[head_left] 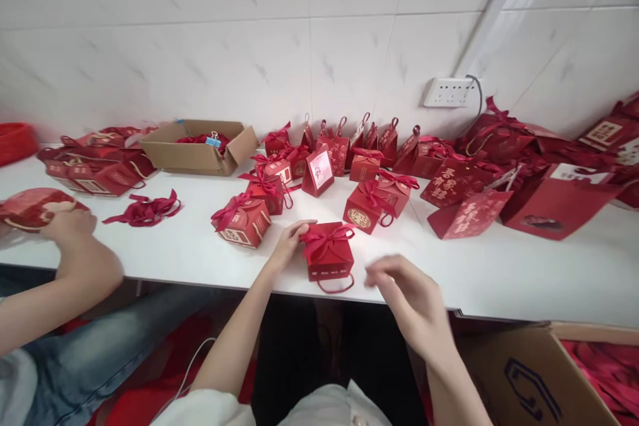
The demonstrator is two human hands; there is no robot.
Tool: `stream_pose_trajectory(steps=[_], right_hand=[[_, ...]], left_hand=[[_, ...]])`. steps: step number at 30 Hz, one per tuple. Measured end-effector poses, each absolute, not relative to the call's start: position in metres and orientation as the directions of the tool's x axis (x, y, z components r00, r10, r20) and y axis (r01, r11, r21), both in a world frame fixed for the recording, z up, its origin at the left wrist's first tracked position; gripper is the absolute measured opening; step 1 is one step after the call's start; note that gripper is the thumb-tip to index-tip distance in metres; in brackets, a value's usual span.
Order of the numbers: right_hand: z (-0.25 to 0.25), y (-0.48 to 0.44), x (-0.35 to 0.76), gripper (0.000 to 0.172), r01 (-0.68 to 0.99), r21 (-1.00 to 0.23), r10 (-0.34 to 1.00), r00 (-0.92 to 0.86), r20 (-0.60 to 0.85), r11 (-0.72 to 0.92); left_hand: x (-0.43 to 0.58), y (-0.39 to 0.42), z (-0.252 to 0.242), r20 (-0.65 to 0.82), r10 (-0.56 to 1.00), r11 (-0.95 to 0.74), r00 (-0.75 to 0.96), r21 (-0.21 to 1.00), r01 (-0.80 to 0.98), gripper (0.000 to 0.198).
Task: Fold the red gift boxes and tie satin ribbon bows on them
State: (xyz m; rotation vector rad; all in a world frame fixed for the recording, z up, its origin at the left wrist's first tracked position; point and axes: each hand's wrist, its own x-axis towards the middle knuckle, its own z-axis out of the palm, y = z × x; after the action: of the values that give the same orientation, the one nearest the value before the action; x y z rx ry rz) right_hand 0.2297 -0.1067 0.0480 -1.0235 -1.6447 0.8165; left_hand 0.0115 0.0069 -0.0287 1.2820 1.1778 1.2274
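Note:
A small red gift box (330, 263) with a ribbon bow on top stands near the table's front edge. A cord loop hangs from its lower front. My left hand (285, 247) holds the box at its left side, the fingertips reaching its upper back corner. To the right of the box, my right hand (407, 299) is in the air, a little blurred, with fingers half curled and nothing visible in them. Another bowed gift box (243, 221) sits left of my left hand. Beyond my right hand stands a gift box with a gold emblem (368, 208).
Many red boxes and bags line the wall, including a large red bag (556, 203). An open cardboard box (187, 150) and loose ribbon (148, 208) are left. Another person's hand (70, 216) works at far left. A carton (509, 373) of red material stands lower right.

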Motion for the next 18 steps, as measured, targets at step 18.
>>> stream_pose_trajectory(steps=[18], right_hand=[[-0.004, -0.027, 0.218, 0.04, 0.281, -0.955, 0.995, -0.065, 0.08, 0.095]], left_hand=[[0.019, -0.046, 0.021, 0.042, 0.998, -0.051, 0.036, 0.947, 0.316, 0.03]])
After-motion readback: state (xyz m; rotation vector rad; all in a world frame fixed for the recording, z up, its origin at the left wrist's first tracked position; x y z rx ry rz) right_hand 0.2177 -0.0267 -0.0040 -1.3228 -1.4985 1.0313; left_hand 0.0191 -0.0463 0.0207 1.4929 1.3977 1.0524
